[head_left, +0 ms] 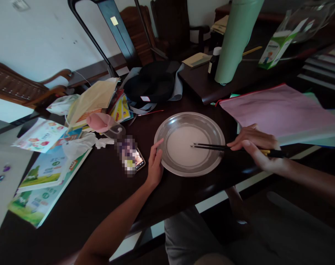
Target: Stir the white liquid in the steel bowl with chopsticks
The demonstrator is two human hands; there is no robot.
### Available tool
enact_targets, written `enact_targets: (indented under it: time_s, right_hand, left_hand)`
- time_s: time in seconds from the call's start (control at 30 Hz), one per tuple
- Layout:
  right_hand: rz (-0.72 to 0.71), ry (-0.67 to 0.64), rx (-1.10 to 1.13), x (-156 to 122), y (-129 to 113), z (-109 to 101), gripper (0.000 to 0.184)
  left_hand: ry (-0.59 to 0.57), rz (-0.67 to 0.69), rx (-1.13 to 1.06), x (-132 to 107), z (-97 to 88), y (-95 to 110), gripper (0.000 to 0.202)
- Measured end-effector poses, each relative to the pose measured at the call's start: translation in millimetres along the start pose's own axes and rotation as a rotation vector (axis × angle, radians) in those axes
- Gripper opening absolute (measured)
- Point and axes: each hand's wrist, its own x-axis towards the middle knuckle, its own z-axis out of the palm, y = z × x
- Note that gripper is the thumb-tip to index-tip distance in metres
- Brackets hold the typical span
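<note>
In front of me on the dark table stands a round metal dish (217, 156) containing a whitish, cloudy liquid (181, 147). My left hand (155, 165) grips the dish's left rim, thumb and forefinger at the edge; its other fingers are mostly hidden. A pair of black chopsticks (211, 147) is held in my right hand (256, 145), to the right of the dish. Their tips reach over the liquid near its middle, close together; whether they pinch anything small I cannot tell. Left of my left hand lies a lit phone (140, 160), partly blurred out.
A pink zip pouch (280, 110) lies right of the dish. Behind stand a green cylinder (236, 44), a dark bottle (215, 60) and a green-white carton (278, 49). A black bag (153, 82) sits at the back. Books (43, 176) and papers crowd the left.
</note>
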Motion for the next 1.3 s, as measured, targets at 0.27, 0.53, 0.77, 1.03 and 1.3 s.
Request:
enact_targets:
  time_s: [0.27, 0.53, 0.77, 1.03, 1.3]
  right_hand:
    - [-0.058, -0.141, 0.069, 1, -5, 21, 0.019]
    - [-0.007, -0.110, -0.107, 4, 9, 26, 0.012]
    - [-0.002, -0.001, 0.005, 2, 0, 0, 0.032]
    - [-0.029, -0.133, 0.079, 1, -6, 18, 0.019]
    - [0.026, -0.154, -0.067, 6, 5, 21, 0.017]
  left_hand:
    - [0.008, -0.012, 0.002, 0, -1.1, 0, 0.052]
    - [0.010, 0.000, -0.002, 0, -0.2, 0, 0.052]
    - [0.018, -0.012, -0.010, -1, 1.6, 3, 0.052]
    - [0.006, 0.003, 0.014, -1, -0.9, 0, 0.049]
    - [-0.003, 0.026, 0.050, 0, -1.8, -2, 0.049]
